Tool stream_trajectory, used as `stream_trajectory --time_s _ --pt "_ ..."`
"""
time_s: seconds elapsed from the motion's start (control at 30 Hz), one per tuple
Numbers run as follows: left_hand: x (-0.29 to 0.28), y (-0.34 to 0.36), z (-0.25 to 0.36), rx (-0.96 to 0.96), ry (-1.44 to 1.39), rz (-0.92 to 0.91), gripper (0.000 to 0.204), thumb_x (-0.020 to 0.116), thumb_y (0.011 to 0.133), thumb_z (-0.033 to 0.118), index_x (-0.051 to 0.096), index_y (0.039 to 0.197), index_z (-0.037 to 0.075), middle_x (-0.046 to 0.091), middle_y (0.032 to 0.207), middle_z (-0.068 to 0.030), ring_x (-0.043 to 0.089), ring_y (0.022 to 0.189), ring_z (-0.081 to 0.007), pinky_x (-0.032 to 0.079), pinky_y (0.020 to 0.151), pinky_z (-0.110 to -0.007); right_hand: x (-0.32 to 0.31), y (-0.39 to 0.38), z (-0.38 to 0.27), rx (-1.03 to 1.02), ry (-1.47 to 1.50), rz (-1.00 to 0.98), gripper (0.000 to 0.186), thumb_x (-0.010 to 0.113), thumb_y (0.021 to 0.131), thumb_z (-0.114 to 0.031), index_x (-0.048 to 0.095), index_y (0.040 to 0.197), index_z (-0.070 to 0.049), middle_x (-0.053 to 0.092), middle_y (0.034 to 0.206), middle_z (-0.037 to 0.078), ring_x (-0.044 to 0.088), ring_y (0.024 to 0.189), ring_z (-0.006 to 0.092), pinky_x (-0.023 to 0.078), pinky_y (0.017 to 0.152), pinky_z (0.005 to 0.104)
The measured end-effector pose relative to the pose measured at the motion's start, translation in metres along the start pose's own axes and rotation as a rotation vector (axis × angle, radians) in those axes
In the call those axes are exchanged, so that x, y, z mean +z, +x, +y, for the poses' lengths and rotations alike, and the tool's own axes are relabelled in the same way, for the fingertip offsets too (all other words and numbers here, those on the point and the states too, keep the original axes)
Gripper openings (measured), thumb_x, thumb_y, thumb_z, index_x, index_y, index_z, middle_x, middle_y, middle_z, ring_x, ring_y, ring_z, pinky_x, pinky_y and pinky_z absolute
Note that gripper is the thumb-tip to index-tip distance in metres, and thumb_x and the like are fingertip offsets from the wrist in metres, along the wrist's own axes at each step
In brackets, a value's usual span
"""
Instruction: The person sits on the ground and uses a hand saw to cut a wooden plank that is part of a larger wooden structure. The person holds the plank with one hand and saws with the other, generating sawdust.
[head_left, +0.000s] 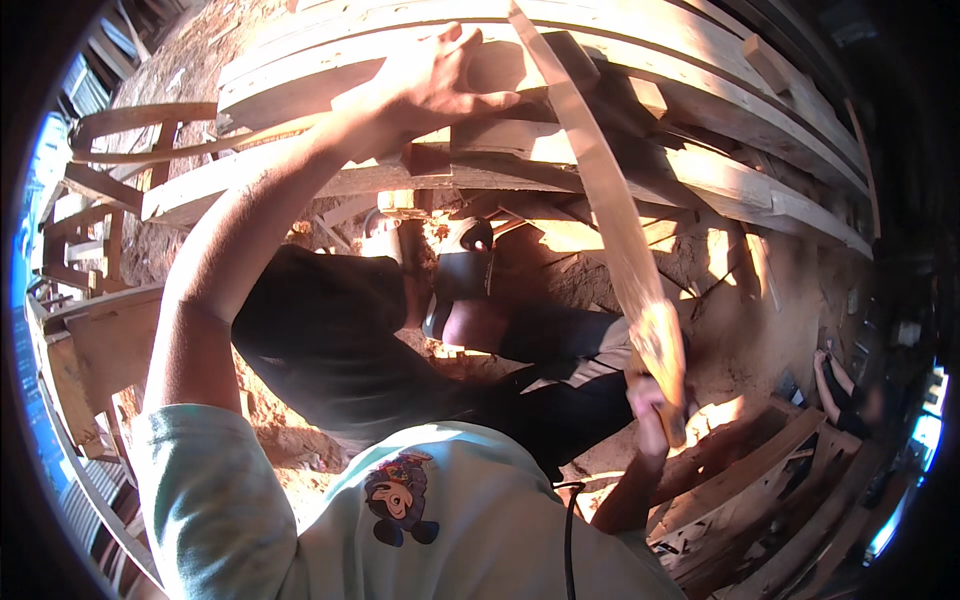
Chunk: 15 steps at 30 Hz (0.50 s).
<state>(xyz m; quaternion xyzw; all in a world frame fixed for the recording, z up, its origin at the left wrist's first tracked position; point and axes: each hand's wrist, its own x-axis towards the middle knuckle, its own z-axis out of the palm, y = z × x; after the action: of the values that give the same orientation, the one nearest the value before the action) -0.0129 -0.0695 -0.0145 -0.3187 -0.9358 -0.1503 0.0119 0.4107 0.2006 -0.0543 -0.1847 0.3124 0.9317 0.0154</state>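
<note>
A handsaw (603, 190) with a long tapering blade and a pale wooden handle (657, 345) slants up and away from me. My right hand (650, 400), low at the right, is closed round the handle's near end. The blade's far part passes over the stacked timbers; whether its teeth touch wood I cannot tell. My left hand (430, 85) reaches across to the far timbers. It bears on a short wooden block (507, 65), thumb on the near side and fingers bent over the far side. The block's dark end lies close to the blade's left edge.
Long beams (800, 200) run from left to right in front of me, with a small offcut (765, 62) on top. Wooden frames (110, 190) stand at the left. Planks (745, 480) lie at the lower right. Another person's arm (826, 388) shows at the far right.
</note>
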Motion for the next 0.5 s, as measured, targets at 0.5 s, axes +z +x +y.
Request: stream_trajectory --time_s 0.5 --pt "0.025 0.002 -0.015 -0.115 -0.103 0.032 0.102 0.068 0.083 0.074 0.035 0.156 0.011 0.028 0.163 -0.0189 0.029 0.151 -0.0384 0.039 0.118 -0.054 -0.009 -0.043 -0.045 -0.608 -1.879 0.225 0.057 0.079 0.08 -0.007 0.052 0.13 0.0 0.06 0.114 0.012 0.06 0.101 0.0216 0.051 0.082 0.0322"
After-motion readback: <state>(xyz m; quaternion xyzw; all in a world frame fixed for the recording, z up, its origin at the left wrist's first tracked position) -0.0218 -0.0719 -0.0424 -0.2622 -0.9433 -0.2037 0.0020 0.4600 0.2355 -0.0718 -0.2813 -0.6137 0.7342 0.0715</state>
